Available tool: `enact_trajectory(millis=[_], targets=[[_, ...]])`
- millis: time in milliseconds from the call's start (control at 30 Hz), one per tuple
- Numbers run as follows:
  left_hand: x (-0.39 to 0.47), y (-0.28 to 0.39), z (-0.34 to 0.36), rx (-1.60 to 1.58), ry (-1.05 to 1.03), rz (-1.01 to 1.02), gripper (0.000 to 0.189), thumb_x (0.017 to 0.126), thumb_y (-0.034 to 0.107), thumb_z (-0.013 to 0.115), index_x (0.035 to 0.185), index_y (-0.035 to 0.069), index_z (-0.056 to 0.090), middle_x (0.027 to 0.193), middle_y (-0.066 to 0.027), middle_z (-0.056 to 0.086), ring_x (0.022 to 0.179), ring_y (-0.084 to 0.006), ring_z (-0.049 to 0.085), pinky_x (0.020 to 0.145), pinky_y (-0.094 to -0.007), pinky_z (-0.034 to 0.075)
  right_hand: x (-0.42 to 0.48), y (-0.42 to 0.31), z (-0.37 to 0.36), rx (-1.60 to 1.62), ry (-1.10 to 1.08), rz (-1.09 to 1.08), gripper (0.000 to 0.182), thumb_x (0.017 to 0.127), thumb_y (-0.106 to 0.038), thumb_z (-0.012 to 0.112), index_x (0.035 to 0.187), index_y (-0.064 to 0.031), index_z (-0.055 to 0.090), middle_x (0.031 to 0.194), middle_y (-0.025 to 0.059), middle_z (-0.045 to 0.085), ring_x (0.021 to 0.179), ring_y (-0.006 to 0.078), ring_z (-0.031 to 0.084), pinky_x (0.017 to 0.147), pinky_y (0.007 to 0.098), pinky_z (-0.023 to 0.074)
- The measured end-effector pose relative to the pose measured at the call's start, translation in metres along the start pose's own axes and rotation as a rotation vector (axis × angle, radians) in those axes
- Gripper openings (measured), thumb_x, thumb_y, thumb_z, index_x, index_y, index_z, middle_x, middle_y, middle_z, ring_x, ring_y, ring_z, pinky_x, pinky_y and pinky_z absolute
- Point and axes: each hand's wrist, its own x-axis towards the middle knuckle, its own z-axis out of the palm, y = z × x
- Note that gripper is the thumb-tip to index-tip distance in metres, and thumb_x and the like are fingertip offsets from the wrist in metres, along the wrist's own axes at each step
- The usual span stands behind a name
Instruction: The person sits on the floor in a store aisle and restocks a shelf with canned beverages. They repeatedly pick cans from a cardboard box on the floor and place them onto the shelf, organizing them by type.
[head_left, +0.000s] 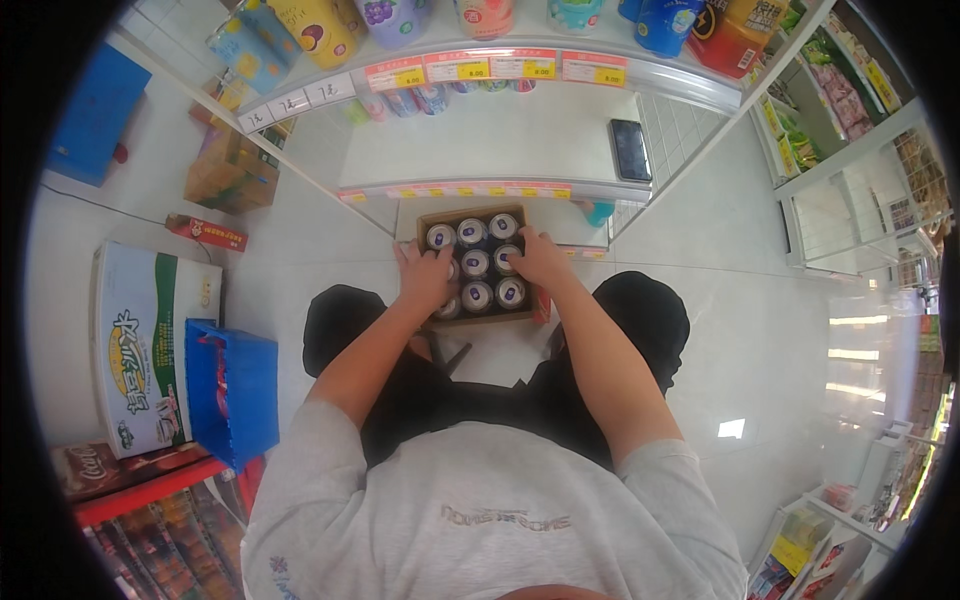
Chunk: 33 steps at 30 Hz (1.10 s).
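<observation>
A cardboard box (501, 316) of drink cans sits low in front of me, at the foot of a white shelf unit. The several silver can tops (477, 296) inside it have purple pull tabs. My left hand (426, 279) straddles the left wall, with some fingers outside and its thumb side over the left cans, hiding part of them. Over the right wall lies my right hand (543, 259), its thumb reaching in to a can in the middle row. Both hands appear to grip the box walls; their undersides are hidden.
A phone (631, 150) lies on the shelf (480, 142) above the box, with several cans at its back left. More cans and bottles (491, 16) line the upper shelf. Left are a blue crate (244, 397), a white carton (135, 352) and a brown box (231, 176).
</observation>
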Motion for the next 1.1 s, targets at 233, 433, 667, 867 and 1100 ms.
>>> enact_trajectory(millis=[233,433,667,867,1100], targets=[[-0.010,-0.028,-0.103,-0.516,0.096,-0.213,0.083,0.076,0.034,0.093,0.146,0.010,0.056,0.119,-0.0241,0.076,0.116,-0.0447,0.071,0.098,-0.0498,0.058,0.008,0.011,0.010,-0.062,-0.024,-0.020,0.072,0.096,-0.045,0.076,0.155,-0.0127,0.052,0.148,0.0284,0.059,0.130,0.0466,0.067,0.107,0.0556,0.0568],[-0.007,-0.093,-0.136,-0.766,0.468,-0.126,0.070,0.088,0.019,0.090,0.147,0.007,0.054,0.116,-0.0100,0.072,0.102,-0.0176,0.070,0.088,-0.0341,0.057,0.012,0.013,0.018,-0.070,-0.031,-0.055,0.067,0.096,-0.045,0.075,0.150,-0.0098,0.057,0.148,0.0300,0.059,0.128,0.0472,0.067,0.106,0.0558,0.0569],[0.053,-0.139,-0.173,-0.615,0.453,-0.109,0.070,0.085,0.021,0.092,0.145,0.005,0.058,0.125,-0.0118,0.074,0.111,-0.0207,0.071,0.097,-0.0343,0.056,0.006,0.013,0.013,-0.071,-0.044,-0.090,0.061,0.093,-0.040,0.078,0.143,-0.0078,0.062,0.140,0.0313,0.063,0.125,0.0481,0.068,0.105,0.0564,0.0572],[0.131,-0.175,-0.169,-0.511,0.424,-0.210,0.074,0.082,0.028,0.092,0.145,0.007,0.060,0.131,-0.0168,0.074,0.119,-0.0308,0.073,0.101,-0.0394,0.057,0.002,0.005,0.009,-0.108,-0.050,-0.063,0.063,0.093,-0.042,0.078,0.144,-0.0086,0.061,0.142,0.0297,0.062,0.125,0.0473,0.068,0.104,0.0554,0.0576],[0.215,-0.190,-0.166,-0.498,0.334,-0.235,0.061,0.087,0.036,0.083,0.140,0.012,0.067,0.135,-0.0139,0.075,0.125,-0.0348,0.072,0.103,-0.0443,0.056,0.009,0.005,0.010,-0.105,-0.087,-0.022,0.068,0.090,-0.046,0.082,0.144,-0.0111,0.062,0.144,0.0279,0.061,0.128,0.0471,0.067,0.106,0.0558,0.0561]])
